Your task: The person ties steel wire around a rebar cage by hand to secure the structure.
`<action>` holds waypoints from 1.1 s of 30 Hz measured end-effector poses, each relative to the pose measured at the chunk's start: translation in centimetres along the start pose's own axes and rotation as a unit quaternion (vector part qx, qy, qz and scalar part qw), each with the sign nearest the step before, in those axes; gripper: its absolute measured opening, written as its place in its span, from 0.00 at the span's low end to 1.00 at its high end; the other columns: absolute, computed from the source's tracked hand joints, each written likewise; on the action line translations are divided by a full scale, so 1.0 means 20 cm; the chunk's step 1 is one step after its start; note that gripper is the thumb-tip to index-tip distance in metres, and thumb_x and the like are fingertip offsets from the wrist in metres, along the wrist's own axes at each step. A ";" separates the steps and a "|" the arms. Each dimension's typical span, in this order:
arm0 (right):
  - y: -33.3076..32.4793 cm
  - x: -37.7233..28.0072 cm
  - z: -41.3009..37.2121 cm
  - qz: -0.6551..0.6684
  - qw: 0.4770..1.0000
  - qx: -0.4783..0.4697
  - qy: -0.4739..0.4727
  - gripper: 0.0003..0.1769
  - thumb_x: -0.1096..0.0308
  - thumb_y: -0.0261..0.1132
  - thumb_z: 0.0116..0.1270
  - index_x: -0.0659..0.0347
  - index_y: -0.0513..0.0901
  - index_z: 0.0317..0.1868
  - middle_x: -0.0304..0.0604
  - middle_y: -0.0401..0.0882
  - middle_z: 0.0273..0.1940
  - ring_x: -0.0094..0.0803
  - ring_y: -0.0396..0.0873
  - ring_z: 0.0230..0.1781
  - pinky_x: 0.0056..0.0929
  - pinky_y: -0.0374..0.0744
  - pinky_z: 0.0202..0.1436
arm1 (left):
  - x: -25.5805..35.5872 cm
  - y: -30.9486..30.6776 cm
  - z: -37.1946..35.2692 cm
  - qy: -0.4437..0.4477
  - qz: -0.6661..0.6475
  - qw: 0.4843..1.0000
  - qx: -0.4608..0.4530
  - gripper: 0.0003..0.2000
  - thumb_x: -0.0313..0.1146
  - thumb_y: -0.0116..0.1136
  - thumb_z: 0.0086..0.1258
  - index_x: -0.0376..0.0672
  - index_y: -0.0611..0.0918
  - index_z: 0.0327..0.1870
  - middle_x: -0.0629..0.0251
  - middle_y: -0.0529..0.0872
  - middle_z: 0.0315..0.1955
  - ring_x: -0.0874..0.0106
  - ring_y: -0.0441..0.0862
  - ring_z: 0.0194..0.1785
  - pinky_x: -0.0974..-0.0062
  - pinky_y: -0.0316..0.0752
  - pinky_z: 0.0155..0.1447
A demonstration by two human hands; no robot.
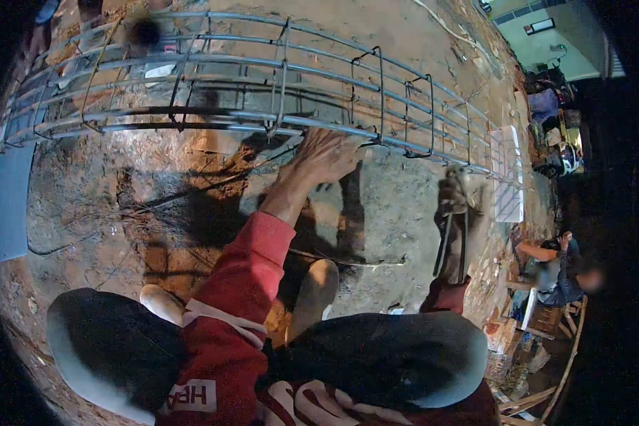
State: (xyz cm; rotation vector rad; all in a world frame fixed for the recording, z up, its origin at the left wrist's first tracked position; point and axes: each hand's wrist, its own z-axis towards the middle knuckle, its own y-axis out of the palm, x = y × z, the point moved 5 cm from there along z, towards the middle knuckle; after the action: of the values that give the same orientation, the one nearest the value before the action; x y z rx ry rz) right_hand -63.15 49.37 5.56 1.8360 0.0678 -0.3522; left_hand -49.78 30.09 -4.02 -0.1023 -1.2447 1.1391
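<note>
A long rebar cage (277, 122) of lengthwise steel bars and square stirrups runs across the upper part of the view. My left hand (325, 155) is at its nearest lower bar, fingers bent around the bar beside a stirrup. Part of those fingers is hidden, and a short dark piece, perhaps tie wire, shows by their tips. Over to the right, my right hand (467, 202) is closed around pincers (441, 248), whose two long handles point down toward me. The pincers' head is up near the cage but apart from my left hand, and it is slightly blurred.
The cage's ends rest on a pale block (8, 206) at left and a white block (508, 177) at right. Loose wire lies on the muddy ground (383, 227). Another person (564, 263) is at far right near timber pieces (547, 323). Someone's feet show at the upper left.
</note>
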 end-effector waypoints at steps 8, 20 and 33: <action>0.20 0.09 0.11 -0.931 0.359 -0.045 -0.054 0.30 0.81 0.55 0.59 0.65 0.67 0.66 0.49 0.76 0.42 0.42 0.78 0.39 0.42 0.78 0.45 | 0.00 -0.01 0.01 -0.035 -0.029 0.998 -0.045 0.20 0.43 0.55 0.67 0.45 0.80 0.57 0.52 0.77 0.60 0.51 0.70 0.65 0.50 0.61 0.68; 0.39 0.18 0.28 -0.991 -0.118 -0.031 0.058 0.39 0.76 0.58 0.56 0.63 0.58 0.71 0.64 0.65 0.60 0.63 0.71 0.54 0.62 0.72 0.51 | 0.00 -0.01 -0.01 -0.011 -0.048 0.996 0.079 0.22 0.33 0.47 0.64 0.41 0.76 0.61 0.49 0.74 0.62 0.50 0.69 0.65 0.49 0.59 0.69; 0.32 0.28 0.24 -0.996 -0.031 -0.072 0.045 0.31 0.73 0.61 0.58 0.66 0.65 0.64 0.60 0.77 0.44 0.54 0.80 0.34 0.46 0.79 0.31 | -0.01 -0.03 -0.06 -0.031 -0.043 0.997 0.057 0.22 0.37 0.49 0.64 0.49 0.78 0.60 0.52 0.77 0.60 0.51 0.71 0.63 0.50 0.62 0.67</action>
State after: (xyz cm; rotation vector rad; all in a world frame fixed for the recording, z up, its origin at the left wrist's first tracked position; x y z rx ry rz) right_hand -57.44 42.12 8.75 0.2634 -2.4149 1.6082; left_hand -48.46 30.14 -4.21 0.0717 -1.2242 1.1423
